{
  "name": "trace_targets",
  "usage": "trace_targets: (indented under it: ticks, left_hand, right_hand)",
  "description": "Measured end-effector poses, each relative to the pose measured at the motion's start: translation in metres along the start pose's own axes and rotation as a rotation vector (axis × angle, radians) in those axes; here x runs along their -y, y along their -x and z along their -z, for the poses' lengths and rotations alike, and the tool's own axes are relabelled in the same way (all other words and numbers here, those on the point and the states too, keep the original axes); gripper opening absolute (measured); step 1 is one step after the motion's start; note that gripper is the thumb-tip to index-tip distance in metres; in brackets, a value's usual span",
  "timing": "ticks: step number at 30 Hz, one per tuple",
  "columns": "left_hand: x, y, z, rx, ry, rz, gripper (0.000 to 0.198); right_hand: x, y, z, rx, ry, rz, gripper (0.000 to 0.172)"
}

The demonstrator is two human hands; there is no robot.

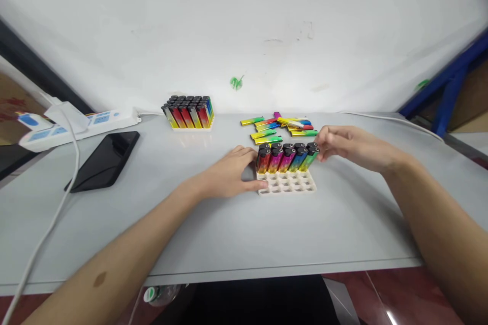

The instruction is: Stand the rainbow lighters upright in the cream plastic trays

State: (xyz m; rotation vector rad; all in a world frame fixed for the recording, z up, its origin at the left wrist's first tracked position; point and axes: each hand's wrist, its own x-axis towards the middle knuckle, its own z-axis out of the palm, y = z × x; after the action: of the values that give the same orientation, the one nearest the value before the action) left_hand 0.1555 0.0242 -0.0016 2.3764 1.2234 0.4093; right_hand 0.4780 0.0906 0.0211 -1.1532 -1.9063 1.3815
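Note:
A white rack [288, 183] with rows of holes stands on the table. Its back rows hold several upright lighters [285, 160] with black tops and shiny red, purple, blue and green bodies. My left hand [233, 172] grips the rack's left end, thumb at the front hole and fingers round the back corner. Beside the right-hand lighters is my right hand [343, 144], fingers curled in; whatever they hold, if anything, is hidden. Just behind the rack lies a loose pile of shiny multicoloured lighters [267, 139], their ends partly overlapping.
A second rack [192, 130] packed with black-topped lighters [190, 111] stands back left. Further left lie a black phone [104, 161], a white power strip [109, 119] and a white cable [61, 213]. A white wall [244, 30] closes off the back.

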Motion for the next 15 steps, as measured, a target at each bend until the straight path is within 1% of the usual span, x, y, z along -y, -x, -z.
trace_targets:
  ticks: [2,3,4,5,7,9,12,15]
  left_hand:
    - [0.000,0.000,0.000,0.002,-0.002,0.001,0.053]
    - [-0.001,0.000,0.000,0.001,-0.003,0.000,0.054]
    - [-0.001,0.000,0.000,0.000,-0.003,-0.003,0.055]
    - [-0.001,0.000,0.000,-0.004,-0.003,-0.008,0.055]
    - [-0.002,0.000,0.000,-0.012,-0.002,-0.016,0.056]
    - [-0.002,0.001,0.000,-0.018,-0.001,-0.017,0.056]
    - [-0.002,0.001,0.000,-0.017,-0.005,-0.011,0.055]
    - [-0.002,0.001,0.001,-0.012,-0.013,-0.011,0.053]
  right_hand:
    - [-0.007,-0.007,0.000,-0.232,0.105,-0.028,0.041]
    - [-0.012,-0.011,0.000,-0.361,0.215,-0.052,0.038]
    - [-0.018,-0.016,0.000,-0.461,0.360,-0.066,0.032]
    - [-0.023,-0.020,0.000,-0.511,0.517,-0.058,0.028]
    - [-0.035,-0.027,0.001,-0.479,0.756,-0.038,0.038]
    - [-0.044,-0.031,0.005,-0.444,0.875,-0.064,0.045]
    - [-0.050,-0.032,0.011,-0.435,0.926,-0.119,0.049]
    - [-0.046,-0.030,0.015,-0.381,0.948,-0.138,0.043]
